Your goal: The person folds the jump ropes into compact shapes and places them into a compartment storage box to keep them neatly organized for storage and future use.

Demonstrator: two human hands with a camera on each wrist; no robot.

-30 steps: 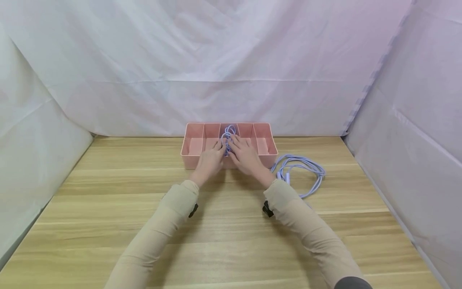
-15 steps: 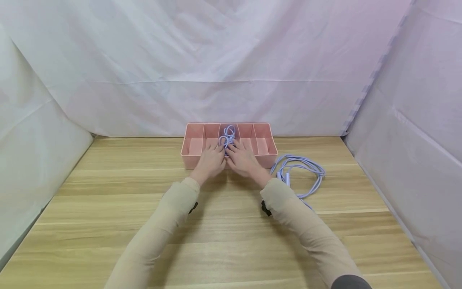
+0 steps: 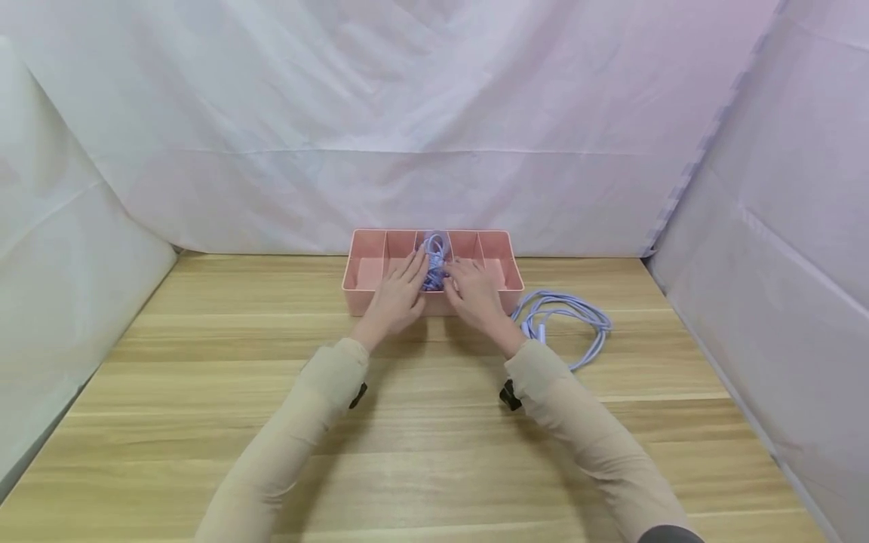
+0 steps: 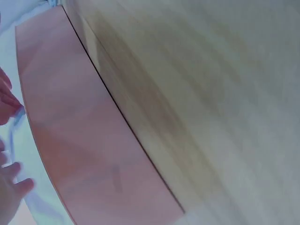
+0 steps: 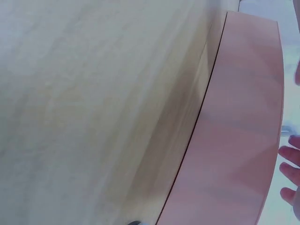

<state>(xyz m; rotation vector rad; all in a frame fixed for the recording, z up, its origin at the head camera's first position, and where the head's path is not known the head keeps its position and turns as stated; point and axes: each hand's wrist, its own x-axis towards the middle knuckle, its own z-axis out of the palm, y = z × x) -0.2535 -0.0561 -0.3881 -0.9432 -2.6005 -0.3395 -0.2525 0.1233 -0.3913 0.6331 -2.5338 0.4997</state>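
Note:
A bundled lavender-blue cable sits in the middle compartment of the pink divided box. One of its loops stands up towards the back, slightly blurred. My left hand reaches over the box's front rim, its fairly straight fingers against the left side of the bundle. Opposite it, my right hand lies over the rim with relaxed fingers close to the bundle's right side. Apart from each other, the right fingers show at the edge of the right wrist view. Fingertip contact inside the compartment is partly hidden.
A second lavender-blue cable lies in loose coils on the wooden table, right of the box, partly behind the right forearm. A white cloth hangs behind the box, and further cloths stand at both sides.
My hands have spread apart over the bundle, the left fingers reaching further back and the right hand shifting right. The bundle's loops have changed shape. The coiled cable on the table has stayed put.

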